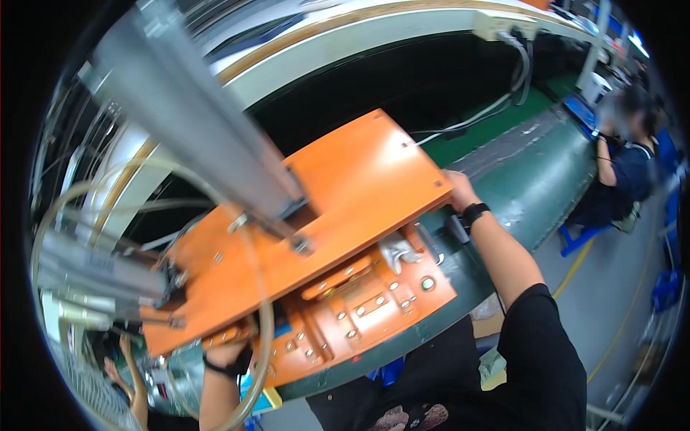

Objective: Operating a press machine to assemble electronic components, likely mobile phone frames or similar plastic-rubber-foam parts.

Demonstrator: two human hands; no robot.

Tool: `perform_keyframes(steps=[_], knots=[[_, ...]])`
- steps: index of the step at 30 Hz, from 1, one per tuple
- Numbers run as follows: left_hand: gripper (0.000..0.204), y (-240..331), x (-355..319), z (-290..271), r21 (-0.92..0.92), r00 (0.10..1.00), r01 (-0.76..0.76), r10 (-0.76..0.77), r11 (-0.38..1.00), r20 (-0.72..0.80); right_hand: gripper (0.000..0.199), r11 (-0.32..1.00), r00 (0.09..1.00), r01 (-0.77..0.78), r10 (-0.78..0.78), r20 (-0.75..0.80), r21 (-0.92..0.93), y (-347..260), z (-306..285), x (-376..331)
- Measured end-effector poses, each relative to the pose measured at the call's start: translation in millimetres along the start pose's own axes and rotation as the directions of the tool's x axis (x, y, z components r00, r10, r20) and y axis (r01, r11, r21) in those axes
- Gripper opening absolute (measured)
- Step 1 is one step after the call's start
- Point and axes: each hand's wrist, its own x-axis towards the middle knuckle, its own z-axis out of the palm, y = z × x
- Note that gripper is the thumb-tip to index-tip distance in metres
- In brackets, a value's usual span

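Observation:
A flat orange upper plate is tilted across the middle, above an orange base with round metal studs and a green button. My right hand is at the plate's right end, touching or very near its edge, its fingers mostly hidden. My left hand is below the plate's near left part, its fingers hidden under it. Two grey metal cylinders meet the plate's top. Between plate and base is a crumpled whitish piece, too blurred to name.
A clear hose loops in front of the plate's left half. Behind it runs a white shelf edge with a power socket and cables. The green bench extends right, where another person sits. Another person's arms show at lower left.

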Motion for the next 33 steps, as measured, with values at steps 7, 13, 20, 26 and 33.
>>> perform_keyframes(steps=[7,13,20,26,33], knots=[[0.034,62.2,-82.5,-2.0,-0.166,0.972,-0.069,0.028,0.984,-0.235,0.057,0.349,0.697,0.029,-0.679,-0.231,-0.937,-60.0,9.4,63.6],[0.021,62.8,-137.8,47.1,-0.265,0.841,-0.108,-0.054,0.958,-0.538,0.100,0.266,0.718,-0.175,-0.624,-0.308,-0.948,-78.9,5.5,101.9],[0.020,71.3,-139.1,56.2,-0.318,0.768,-0.147,-0.095,0.937,-0.634,0.076,0.649,0.807,0.089,-0.492,-0.327,-0.755,-78.8,14.5,88.0],[0.021,101.0,-126.8,45.5,-0.247,0.807,-0.216,0.030,0.945,-0.590,0.037,0.924,0.999,-0.001,-0.016,0.043,0.381,-68.4,-22.8,-71.5],[0.029,129.3,-124.3,60.6,-0.501,0.755,-0.636,0.338,0.587,-0.562,0.029,0.875,0.809,-0.177,-0.132,0.573,0.451,6.9,-35.1,-320.7]])
